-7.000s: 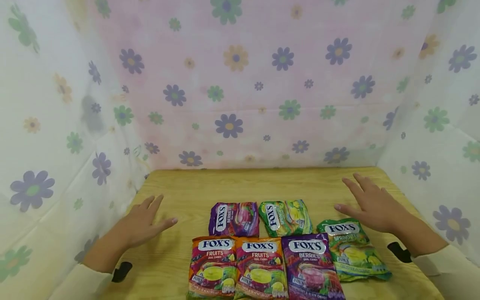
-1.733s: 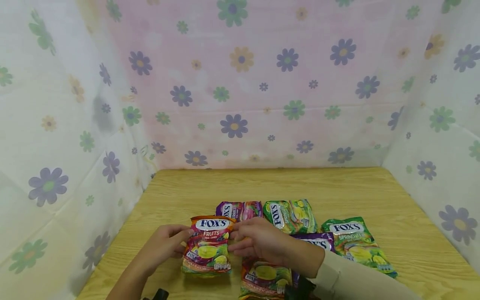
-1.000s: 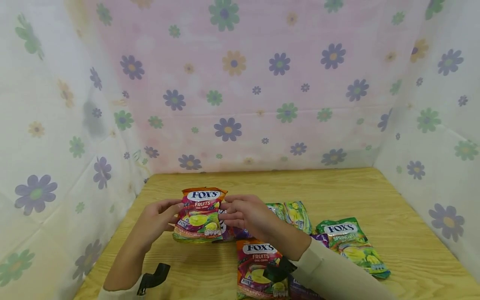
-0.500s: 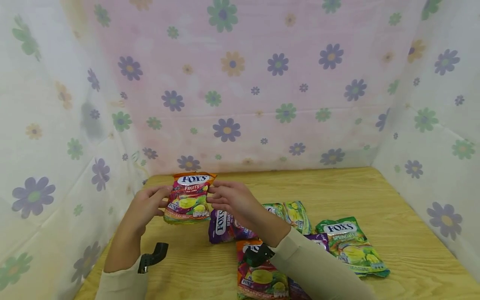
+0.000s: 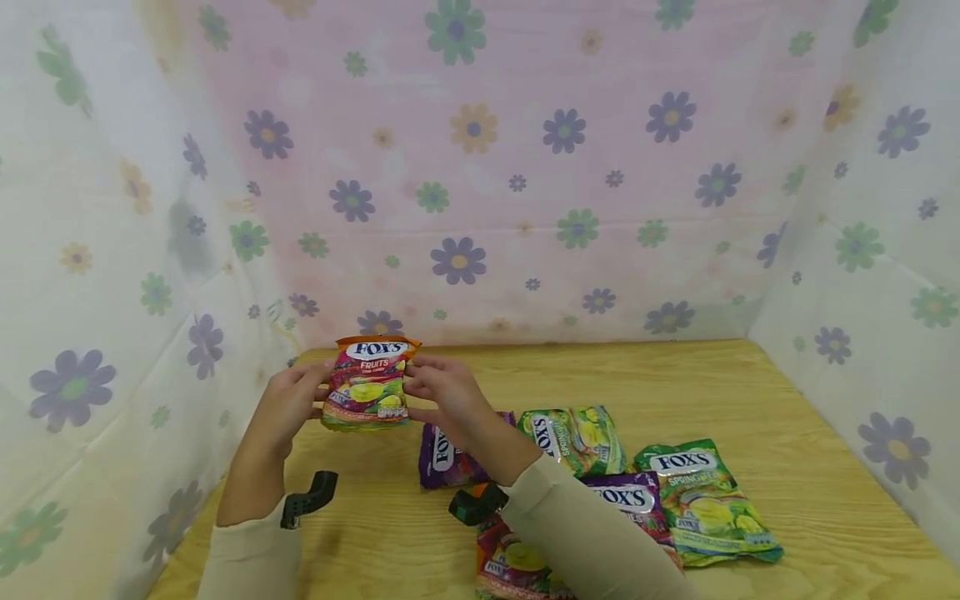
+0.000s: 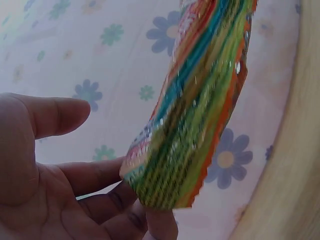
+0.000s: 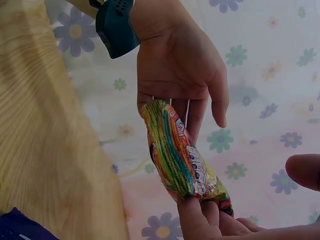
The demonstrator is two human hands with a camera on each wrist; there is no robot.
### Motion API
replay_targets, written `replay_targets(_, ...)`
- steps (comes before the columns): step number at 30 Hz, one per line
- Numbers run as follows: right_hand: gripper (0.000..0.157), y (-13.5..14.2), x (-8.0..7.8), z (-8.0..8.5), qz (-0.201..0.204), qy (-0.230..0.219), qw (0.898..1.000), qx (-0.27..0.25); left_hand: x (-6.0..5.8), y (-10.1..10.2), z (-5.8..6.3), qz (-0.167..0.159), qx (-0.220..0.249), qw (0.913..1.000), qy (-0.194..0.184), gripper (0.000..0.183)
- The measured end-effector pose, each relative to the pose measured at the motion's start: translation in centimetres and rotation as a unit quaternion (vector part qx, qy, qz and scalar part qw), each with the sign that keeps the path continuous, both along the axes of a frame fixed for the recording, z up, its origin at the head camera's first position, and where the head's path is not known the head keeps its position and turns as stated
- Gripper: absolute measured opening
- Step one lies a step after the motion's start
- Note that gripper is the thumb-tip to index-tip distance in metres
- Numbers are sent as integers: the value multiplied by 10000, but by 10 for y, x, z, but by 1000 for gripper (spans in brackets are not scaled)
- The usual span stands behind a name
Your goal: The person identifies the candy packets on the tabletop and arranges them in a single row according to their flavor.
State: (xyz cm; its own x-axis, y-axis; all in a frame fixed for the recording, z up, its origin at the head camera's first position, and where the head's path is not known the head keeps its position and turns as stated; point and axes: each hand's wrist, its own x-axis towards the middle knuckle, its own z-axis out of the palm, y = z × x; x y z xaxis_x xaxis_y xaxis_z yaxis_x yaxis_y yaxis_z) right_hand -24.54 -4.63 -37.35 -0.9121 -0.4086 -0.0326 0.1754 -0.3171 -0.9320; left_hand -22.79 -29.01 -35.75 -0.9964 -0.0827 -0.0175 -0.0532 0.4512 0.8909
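An orange-and-red FOX'S Fruits candy bag [image 5: 367, 387] is held up, roughly upright, over the far left of the wooden table. My left hand [image 5: 281, 408] supports its left side and my right hand [image 5: 450, 396] its right side. Seen from the left wrist, the left fingers [image 6: 95, 175] reach straight to the bag's edge and behind it, while the thumb stands apart. In the right wrist view the right hand [image 7: 215, 227] touches the bag's lower edge with extended fingers, its thumb away from the bag. Some fingertips are hidden behind the bag.
Behind the right forearm lie a purple Berries bag [image 5: 442, 454] and a green bag [image 5: 577, 437]. Nearer are another Fruits bag [image 5: 517, 558], partly under the sleeve, a second purple bag [image 5: 630, 500] and a green one [image 5: 705, 500]. Flowered cloth [image 5: 480, 208] walls the table [image 5: 390, 533].
The Fruits bag has left the front row's left end. Both hands have carried it up, away and leftward, slowing in the last half second. The far purple bag now sits slightly askew.
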Motion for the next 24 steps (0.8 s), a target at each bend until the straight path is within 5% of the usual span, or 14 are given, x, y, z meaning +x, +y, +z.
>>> replay_targets(10,55,-29,-12,-24,-310,52,9995,-44,-14,-8,-18,427,213,9989,-44,82)
replay_targets(24,61,-60,-27,-54,-323,70,9993,189,-37,-31,-65,1052,868,9898,-419,76)
